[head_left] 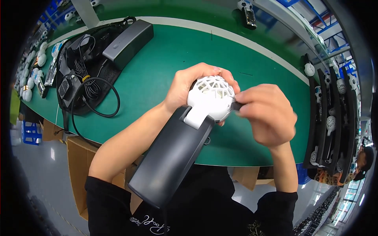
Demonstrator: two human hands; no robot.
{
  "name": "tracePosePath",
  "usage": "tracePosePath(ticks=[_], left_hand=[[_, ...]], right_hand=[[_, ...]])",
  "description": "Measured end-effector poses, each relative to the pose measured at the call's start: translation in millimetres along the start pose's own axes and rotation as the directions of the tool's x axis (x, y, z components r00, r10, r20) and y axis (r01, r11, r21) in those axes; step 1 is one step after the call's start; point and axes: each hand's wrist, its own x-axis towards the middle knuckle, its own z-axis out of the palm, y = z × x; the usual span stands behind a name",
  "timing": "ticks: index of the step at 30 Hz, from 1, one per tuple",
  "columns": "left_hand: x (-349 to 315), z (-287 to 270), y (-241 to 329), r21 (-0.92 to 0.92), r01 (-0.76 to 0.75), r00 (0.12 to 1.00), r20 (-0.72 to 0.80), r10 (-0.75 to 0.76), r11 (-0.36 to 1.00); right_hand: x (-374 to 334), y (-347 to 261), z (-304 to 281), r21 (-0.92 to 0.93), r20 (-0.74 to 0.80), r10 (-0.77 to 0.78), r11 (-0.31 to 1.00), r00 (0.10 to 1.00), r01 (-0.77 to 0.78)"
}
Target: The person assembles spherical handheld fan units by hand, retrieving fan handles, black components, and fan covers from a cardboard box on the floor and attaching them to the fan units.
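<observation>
With our left hand (185, 84) gripping the white lattice ball (212, 100) and right hand (265, 114) fingers pinching its small dark side tab (237, 105), we risk the tab slipping or snapping.

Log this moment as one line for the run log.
left hand: grips white lattice ball on dark handle | right hand: pinches small dark part at ball's side | below: green table

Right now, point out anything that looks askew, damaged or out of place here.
Nothing looks damaged. The left hand grips the white lattice ball on its dark handle; the right hand pinches a small dark part at its side. Only the black cables lie loosely tangled.
</observation>
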Motion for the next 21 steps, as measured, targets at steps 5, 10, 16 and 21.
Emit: tracePosePath(ticks=[5,10,16,21], left_hand=[[-5.1,3.8,4.8,-0.035,0.001,1.000,-0.014,-0.002,0.999],[-9.5,14.1,6.0,0.123,-0.130,0.969,-0.195,0.152,0.984],[-11.9,16.7,7.7,0.508,-0.293,0.903,-0.131,0.409,0.810],[-10.6,12.4,7.5,0.553,-0.420,0.880,0.054,0.473,0.719]], right_hand=[[24.0,-22.2,-3.3,0.482,0.133,0.643,0.623,0.754,-0.616],[21.0,-19.0,9.9,0.599,0.327,0.837,0.175,0.438,-0.782],[4.7,-3.1,22.7,0.695,0.631,0.708,-0.334,0.318,-0.636],[5.2,2.6,25.0,0.694,0.664,0.654,-0.359,0.362,-0.624]])
